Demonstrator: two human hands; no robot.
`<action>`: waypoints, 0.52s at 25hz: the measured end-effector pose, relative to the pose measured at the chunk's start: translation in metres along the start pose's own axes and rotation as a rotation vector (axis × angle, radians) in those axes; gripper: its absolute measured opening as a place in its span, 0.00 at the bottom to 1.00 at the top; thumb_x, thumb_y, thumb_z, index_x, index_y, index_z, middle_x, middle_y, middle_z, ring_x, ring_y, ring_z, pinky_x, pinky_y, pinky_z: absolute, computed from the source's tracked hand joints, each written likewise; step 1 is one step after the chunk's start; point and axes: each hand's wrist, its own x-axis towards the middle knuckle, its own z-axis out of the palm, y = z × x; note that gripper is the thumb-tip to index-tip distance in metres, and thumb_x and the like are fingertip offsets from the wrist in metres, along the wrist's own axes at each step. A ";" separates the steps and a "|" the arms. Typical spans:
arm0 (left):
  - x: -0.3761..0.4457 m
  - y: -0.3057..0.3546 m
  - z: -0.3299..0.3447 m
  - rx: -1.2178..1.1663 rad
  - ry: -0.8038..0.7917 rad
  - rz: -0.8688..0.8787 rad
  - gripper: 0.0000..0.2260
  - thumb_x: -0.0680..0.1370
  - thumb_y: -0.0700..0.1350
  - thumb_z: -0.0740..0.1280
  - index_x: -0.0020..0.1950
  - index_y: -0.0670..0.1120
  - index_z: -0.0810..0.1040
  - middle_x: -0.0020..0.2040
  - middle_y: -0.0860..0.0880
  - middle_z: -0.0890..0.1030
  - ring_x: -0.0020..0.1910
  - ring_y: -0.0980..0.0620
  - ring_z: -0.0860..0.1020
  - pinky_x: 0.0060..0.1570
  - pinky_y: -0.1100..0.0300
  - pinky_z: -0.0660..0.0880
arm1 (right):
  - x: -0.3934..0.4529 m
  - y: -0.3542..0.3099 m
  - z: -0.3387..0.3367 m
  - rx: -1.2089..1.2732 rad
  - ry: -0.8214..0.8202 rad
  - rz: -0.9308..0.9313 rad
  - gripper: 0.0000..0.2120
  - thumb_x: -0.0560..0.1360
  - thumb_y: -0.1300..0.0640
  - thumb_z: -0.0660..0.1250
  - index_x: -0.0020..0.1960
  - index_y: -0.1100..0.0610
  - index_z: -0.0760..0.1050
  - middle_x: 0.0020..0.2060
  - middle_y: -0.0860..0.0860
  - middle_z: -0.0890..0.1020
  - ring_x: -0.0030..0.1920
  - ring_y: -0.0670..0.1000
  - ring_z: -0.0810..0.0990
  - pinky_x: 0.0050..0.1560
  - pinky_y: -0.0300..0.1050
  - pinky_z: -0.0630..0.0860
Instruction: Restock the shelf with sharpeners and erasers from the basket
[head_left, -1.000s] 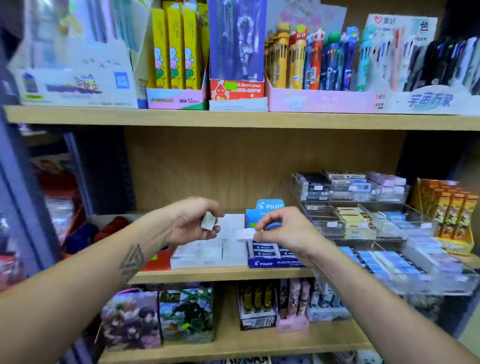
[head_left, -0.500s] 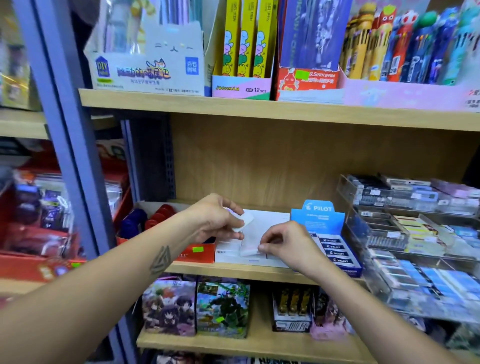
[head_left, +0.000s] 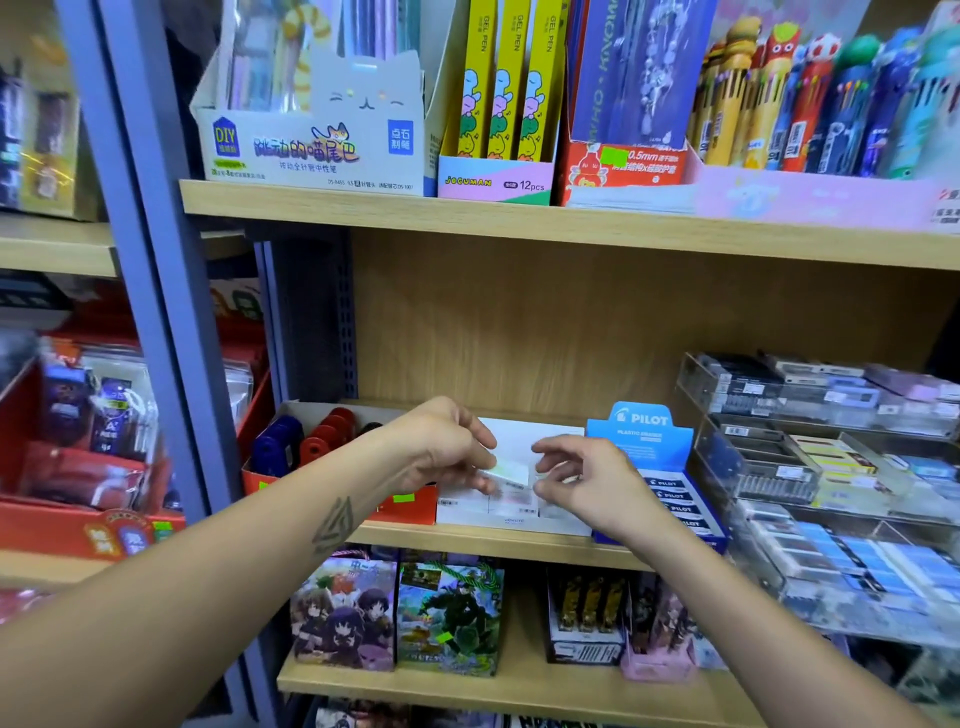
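A small white eraser (head_left: 506, 464) is pinched between the thumb and fingertips of the left hand (head_left: 447, 447), just above the white display box (head_left: 519, 512) on the middle shelf (head_left: 498, 543). The right hand (head_left: 587, 480) is held just beside it, fingers loosely curled and thumb apart; whether anything is gripped in it cannot be told. The white box is set near the shelf's front edge, between a red box (head_left: 410, 506) of blue and red sharpeners (head_left: 311, 441) towards the left end and a blue PILOT eraser box (head_left: 670, 467) on the right. Clear acrylic trays (head_left: 810, 457) of erasers are stacked towards the right end
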 end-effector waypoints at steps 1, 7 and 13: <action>0.001 -0.001 0.001 0.001 0.000 0.006 0.11 0.76 0.28 0.67 0.57 0.34 0.75 0.40 0.39 0.78 0.36 0.39 0.83 0.36 0.58 0.82 | -0.003 -0.003 -0.003 0.115 -0.031 0.013 0.16 0.71 0.61 0.75 0.58 0.53 0.80 0.47 0.48 0.83 0.45 0.46 0.83 0.54 0.45 0.80; 0.002 -0.003 0.012 -0.057 0.036 0.044 0.09 0.76 0.26 0.66 0.54 0.33 0.76 0.46 0.35 0.79 0.36 0.39 0.84 0.37 0.59 0.83 | -0.017 -0.010 -0.007 0.201 -0.034 0.033 0.15 0.70 0.58 0.78 0.55 0.54 0.81 0.45 0.52 0.85 0.44 0.46 0.85 0.49 0.38 0.80; 0.023 -0.009 0.027 0.337 0.093 0.253 0.12 0.77 0.36 0.68 0.61 0.38 0.78 0.53 0.39 0.82 0.50 0.43 0.83 0.54 0.52 0.81 | 0.008 0.006 -0.030 -0.273 0.141 0.074 0.09 0.72 0.56 0.75 0.52 0.54 0.82 0.41 0.49 0.82 0.46 0.50 0.81 0.49 0.43 0.78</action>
